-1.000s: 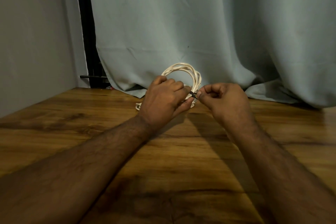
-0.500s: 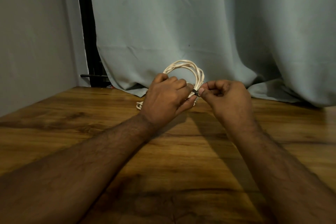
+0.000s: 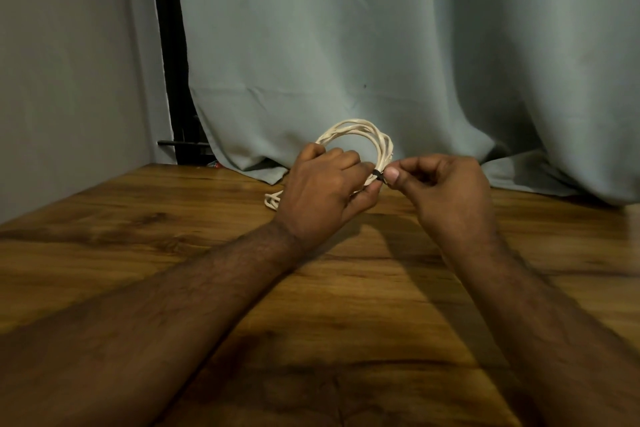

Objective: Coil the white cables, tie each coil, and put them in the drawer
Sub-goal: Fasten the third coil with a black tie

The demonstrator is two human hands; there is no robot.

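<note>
A big grey-green curtain (image 3: 346, 45) hangs behind everything and its bottom edge piles up on the back of the wooden table (image 3: 346, 288). To the left of the curtain there is a dark narrow strip (image 3: 169, 45), and then a plain grey wall (image 3: 69, 62). Nothing stands between the camera and the hands, but the left hand (image 3: 322, 194) hides the lower part of the white cable coil (image 3: 363, 132). The table is brown with dark wood lines, and the two bare arms reach over it from the near edge.

The coil is up off the table, in the middle, near the curtain. It stands up like a ring, with its round top toward the curtain. A short loop of the cable (image 3: 272, 201) sticks out low on the left, close to the table top.

The left hand has its fingers curled round the coil and holds it. The right hand (image 3: 446, 191) pinches a small black tie (image 3: 379, 176) with thumb and finger. The tie goes round the strands on the right side of the coil, just where the two hands meet.
</note>
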